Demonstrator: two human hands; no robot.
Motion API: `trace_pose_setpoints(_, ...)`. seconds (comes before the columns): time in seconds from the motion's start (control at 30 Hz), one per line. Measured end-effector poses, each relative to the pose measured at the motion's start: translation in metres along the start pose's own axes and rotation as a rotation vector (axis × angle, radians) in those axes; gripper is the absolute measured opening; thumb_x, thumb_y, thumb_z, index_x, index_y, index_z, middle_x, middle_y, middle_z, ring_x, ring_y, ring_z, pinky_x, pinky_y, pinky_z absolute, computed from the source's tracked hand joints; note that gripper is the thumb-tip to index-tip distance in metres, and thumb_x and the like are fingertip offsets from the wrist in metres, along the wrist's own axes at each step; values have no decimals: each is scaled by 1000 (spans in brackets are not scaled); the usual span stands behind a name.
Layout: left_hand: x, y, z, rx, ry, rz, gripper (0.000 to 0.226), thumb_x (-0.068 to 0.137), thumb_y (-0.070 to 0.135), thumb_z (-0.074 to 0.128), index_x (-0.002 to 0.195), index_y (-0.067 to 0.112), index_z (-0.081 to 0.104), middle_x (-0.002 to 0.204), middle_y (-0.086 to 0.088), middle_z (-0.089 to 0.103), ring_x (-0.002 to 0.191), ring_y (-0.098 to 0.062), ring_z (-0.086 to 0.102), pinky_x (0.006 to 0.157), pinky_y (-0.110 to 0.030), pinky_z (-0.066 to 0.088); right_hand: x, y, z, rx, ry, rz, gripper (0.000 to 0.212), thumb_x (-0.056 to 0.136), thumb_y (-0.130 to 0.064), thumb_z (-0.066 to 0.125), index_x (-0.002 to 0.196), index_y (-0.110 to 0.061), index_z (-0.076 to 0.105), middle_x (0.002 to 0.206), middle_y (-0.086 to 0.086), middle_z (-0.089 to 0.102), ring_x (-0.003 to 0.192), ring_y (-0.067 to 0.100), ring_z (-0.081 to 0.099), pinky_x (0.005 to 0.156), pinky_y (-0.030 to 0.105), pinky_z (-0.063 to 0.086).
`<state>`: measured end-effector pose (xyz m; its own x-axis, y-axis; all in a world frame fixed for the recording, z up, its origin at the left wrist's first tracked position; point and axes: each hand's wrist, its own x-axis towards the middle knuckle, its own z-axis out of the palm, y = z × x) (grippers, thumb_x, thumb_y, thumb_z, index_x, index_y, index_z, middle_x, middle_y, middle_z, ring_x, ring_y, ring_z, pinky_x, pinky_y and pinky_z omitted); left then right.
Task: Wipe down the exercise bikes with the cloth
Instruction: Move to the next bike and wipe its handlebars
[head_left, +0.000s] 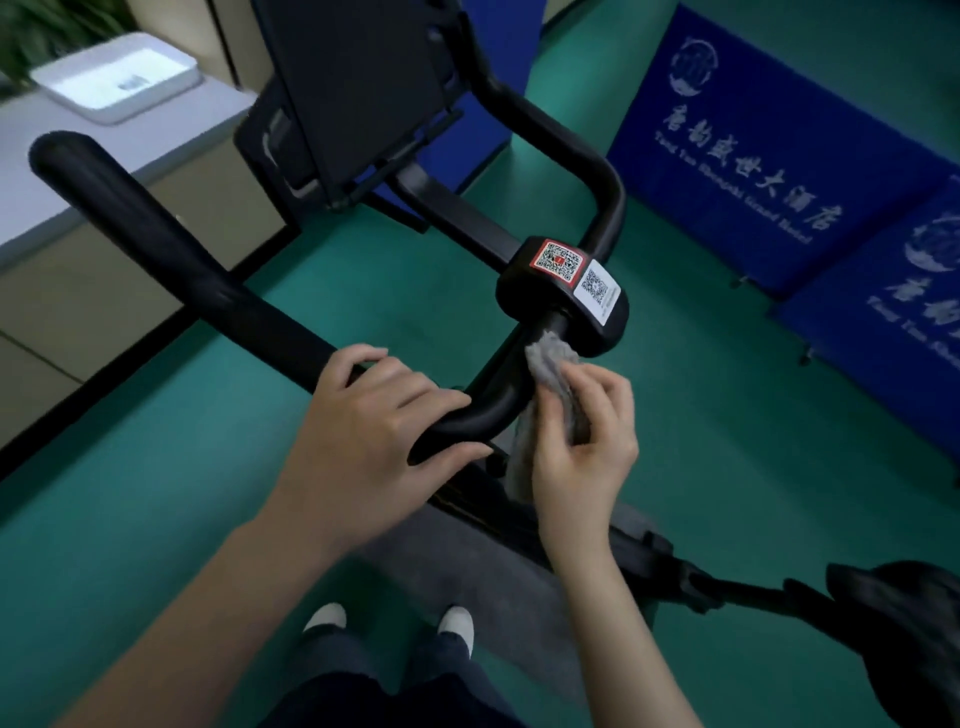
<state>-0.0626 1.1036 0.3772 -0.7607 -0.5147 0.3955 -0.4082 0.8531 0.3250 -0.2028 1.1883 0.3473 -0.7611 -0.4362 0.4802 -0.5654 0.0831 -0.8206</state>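
Grey fuzzy cloth (550, 358): bunched in your right grip (582, 457) (bare hand, fingers curled round the wad, thumb pinching it). Its upper end is pressed against the black tubular handlebar (156, 234) of the exercise bike, just below the black centre clamp block (524, 301). A tail of the cloth hangs down behind your palm.

Left grip (374, 426): closed over the handlebar's near bend, fingers on top, thumb along the underside, just beside the cloth.

Clamp block carries two labels side by side: a red-bordered QR sticker (558, 259) and a white QR sticker (597, 288).

Black console panel (358, 88) stands beyond the bars. Black saddle (898, 623) at lower right, blurred.

Green floor (675, 467) under the bike. Blue banners with white lettering (753, 156) stand at right. White rectangular tray (117, 75) sits on the grey surface (67, 156) at upper left.

Your white shoe toes (324, 616) show at the bottom edge.
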Motion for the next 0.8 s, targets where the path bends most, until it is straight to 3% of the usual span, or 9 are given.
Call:
trace_pose_setpoints(0.13,-3,12,6,15,32,-95,37,82,53,60,97,21,72,85,10,68,86,-13,62,101,-37,33,0,4,-13,-41,-209,-283,18,84,5,61,99,1,71,93,12,58,87,20,55,81,22,45)
trace_pose_setpoints(0.23,-4,16,7,-25,63,-155,36,82,53,58,95,23,72,84,12,67,85,-11,59,104,-33,28,30,8,-13,-71,-316,-393,12,85,0,66,96,0,72,95,12,61,89,23,54,83,23,44)
trace_pose_setpoints(0.33,-4,17,8,-72,83,-188,36,82,53,58,94,23,72,83,13,65,85,-8,56,105,-31,25,67,10,-7,-133,-393,-407,11,87,-8,68,97,-7,73,98,6,65,94,21,53,89,17,39)
trace_pose_setpoints(0.43,-5,18,8,-87,82,-194,36,82,54,57,95,24,71,83,14,64,85,-6,54,105,-31,25,87,9,-4,-209,-456,-421,11,89,-14,65,96,-10,73,93,0,68,91,16,48,85,4,29)
trace_pose_setpoints(0.5,-5,17,8,-85,81,-187,36,83,55,56,95,25,71,83,15,64,85,-6,54,106,-30,24,88,5,-6,-220,-500,-421,11,89,-14,65,96,-12,73,93,-4,69,91,17,50,85,3,28)
trace_pose_setpoints(0.67,-6,15,8,-88,98,-174,34,82,52,58,94,23,71,83,13,65,85,-8,55,105,-27,22,70,-15,-13,-192,-730,-464,16,88,-5,62,96,-13,73,94,-5,70,94,22,56,86,10,36)
trace_pose_setpoints(0.8,-5,15,9,-99,106,-174,33,81,51,60,92,23,71,82,13,64,85,-8,55,105,-26,21,73,-31,-18,-136,-680,-403,16,89,-6,62,96,-14,73,97,-7,71,96,15,59,89,20,43)
